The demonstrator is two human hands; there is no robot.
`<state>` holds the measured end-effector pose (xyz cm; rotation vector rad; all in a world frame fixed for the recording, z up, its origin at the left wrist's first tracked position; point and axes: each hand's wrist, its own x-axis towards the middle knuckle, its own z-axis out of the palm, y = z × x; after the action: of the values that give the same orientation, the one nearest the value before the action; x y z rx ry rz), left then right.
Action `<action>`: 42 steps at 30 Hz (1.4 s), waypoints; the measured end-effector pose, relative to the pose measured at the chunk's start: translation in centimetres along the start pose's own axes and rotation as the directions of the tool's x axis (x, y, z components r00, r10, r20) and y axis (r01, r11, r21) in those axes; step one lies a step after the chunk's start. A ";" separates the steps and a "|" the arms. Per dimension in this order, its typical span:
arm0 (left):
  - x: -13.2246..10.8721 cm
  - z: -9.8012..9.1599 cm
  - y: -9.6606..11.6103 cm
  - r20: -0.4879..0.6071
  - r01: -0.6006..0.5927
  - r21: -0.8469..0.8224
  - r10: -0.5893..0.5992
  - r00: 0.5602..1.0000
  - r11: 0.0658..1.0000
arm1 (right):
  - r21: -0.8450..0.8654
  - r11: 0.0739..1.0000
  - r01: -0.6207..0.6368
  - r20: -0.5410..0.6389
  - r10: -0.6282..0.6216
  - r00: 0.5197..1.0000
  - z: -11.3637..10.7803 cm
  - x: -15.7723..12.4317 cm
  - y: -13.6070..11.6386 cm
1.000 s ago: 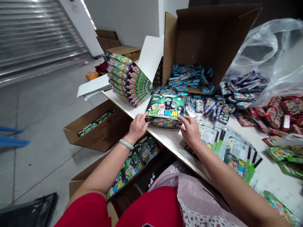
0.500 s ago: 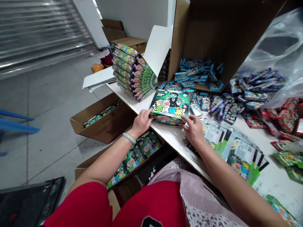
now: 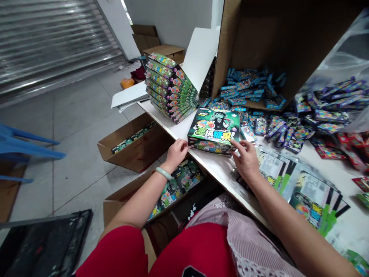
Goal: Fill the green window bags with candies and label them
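A closed green and black candy box (image 3: pixel 215 129) with a cartoon figure on its lid lies near the edge of the white table. At its front left corner is my left hand (image 3: pixel 175 155), fingers pinched together; whether anything is between them cannot be made out. My right hand (image 3: pixel 245 159) grips the front right corner, index finger on the lid's edge and thumb lower down. Behind the box to the left, flattened printed cartons (image 3: pixel 173 90) stand fanned out in a stack. Printed plastic pouches (image 3: pixel 308 196) lie to the right of my right hand.
Small blue packets (image 3: pixel 248 90) spill from a large cardboard box (image 3: pixel 230 42) at the back. Purple packets (image 3: pixel 331 107) and red packets (image 3: pixel 351 148) are heaped rightward. Below the table's left edge stand open cartons (image 3: pixel 135 150) holding printed boxes. A blue stool (image 3: pixel 31 148) is at far left.
The view has shifted, so everything sits further right or lower. My left fingers have drawn slightly off the box's left corner and closed together. My right hand stays at its corner.
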<state>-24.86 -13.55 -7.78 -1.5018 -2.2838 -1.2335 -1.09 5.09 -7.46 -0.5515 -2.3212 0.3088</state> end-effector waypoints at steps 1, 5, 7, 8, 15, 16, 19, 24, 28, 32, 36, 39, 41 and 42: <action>0.0 0.2 0.0 -0.003 0.005 -0.013 -0.005 1.000 1.000 | 0.008 1.000 -0.012 0.018 0.012 1.000 0.0 -0.1 0.0; 0.2 0.9 -0.1 -0.047 0.019 -0.068 -0.022 0.999 0.997 | -0.001 0.987 -0.159 0.126 0.158 0.979 -0.1 -0.5 -0.6; 0.1 1.2 -0.2 -0.072 0.023 -0.093 -0.030 0.997 0.995 | -0.002 0.976 -0.216 0.153 0.214 0.965 0.0 -0.6 -0.9; 0.1 1.3 -0.3 -0.086 0.025 -0.101 -0.034 0.996 0.995 | 0.010 0.974 -0.226 0.154 0.222 0.963 0.1 -0.6 -1.0; 0.0 1.5 -0.5 -0.116 0.004 -0.119 -0.018 0.993 0.993 | 0.039 0.977 -0.207 0.140 0.200 0.970 0.1 -0.6 -0.8; 0.1 1.5 -0.5 -0.115 0.000 -0.121 -0.014 0.993 0.993 | 0.039 0.978 -0.205 0.134 0.198 0.971 0.1 -0.7 -0.8; 0.2 1.4 -0.5 -0.114 -0.008 -0.135 -0.007 0.993 0.991 | 0.050 0.979 -0.197 0.117 0.190 0.975 0.2 -0.7 -0.7; 0.3 1.7 -0.8 -0.117 -0.013 -0.141 -0.003 0.993 0.990 | 0.058 0.982 -0.183 0.148 0.172 0.974 0.2 -0.7 -0.4; 0.2 1.9 -1.2 -0.124 -0.013 -0.112 -0.001 0.992 0.994 | 0.031 0.983 -0.182 0.176 0.174 0.969 0.0 -0.6 -0.4; 0.2 2.0 -1.2 -0.123 -0.019 -0.083 0.008 0.992 0.996 | 0.007 0.983 -0.181 0.196 0.176 0.965 -0.1 -0.5 -0.7; 0.0 2.3 -1.2 -0.152 -0.005 -0.083 -0.008 0.988 0.997 | -0.022 0.981 -0.193 0.189 0.194 0.963 0.0 -0.3 -0.7; -0.1 2.2 -1.3 -0.147 -0.023 -0.090 0.010 0.989 0.996 | -0.017 0.980 -0.200 0.173 0.200 0.964 0.1 -0.2 -0.7; 0.0 2.0 -1.3 -0.119 -0.048 -0.100 0.036 0.992 0.994 | -0.013 0.976 -0.217 0.181 0.216 0.959 0.1 -0.3 -0.8; 0.0 1.9 -1.3 -0.105 -0.059 -0.106 0.048 0.993 0.993 | -0.016 0.973 -0.230 0.187 0.229 0.955 0.1 -0.3 -0.9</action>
<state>-25.39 -12.38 -9.76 -1.4867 -2.1296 -1.4069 -1.21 4.17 -7.33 -0.8235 -2.4382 0.4964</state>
